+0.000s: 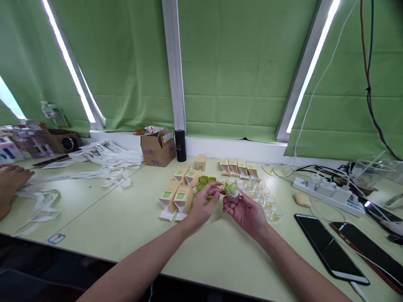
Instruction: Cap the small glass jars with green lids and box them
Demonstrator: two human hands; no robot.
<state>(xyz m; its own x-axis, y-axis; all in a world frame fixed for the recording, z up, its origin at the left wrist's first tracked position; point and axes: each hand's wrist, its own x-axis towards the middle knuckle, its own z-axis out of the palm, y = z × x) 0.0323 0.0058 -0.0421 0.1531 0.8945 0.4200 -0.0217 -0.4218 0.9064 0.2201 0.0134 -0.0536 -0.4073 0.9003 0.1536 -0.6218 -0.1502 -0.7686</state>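
R hand [244,212] holds 1 green jar [232,190] — 2 phones [330,247] nearby.

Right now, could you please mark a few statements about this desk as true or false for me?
1. The right hand holds a small green jar. True.
2. The left hand lies flat on the table. False: it is lifted above the table, with its fingers close to the jar.
3. The cardboard box by the window is open. True.
4. The black cylinder stands left of the cardboard box. False: it stands just right of it.
5. The phones lie on the person's left. False: they lie on the right, screens up.
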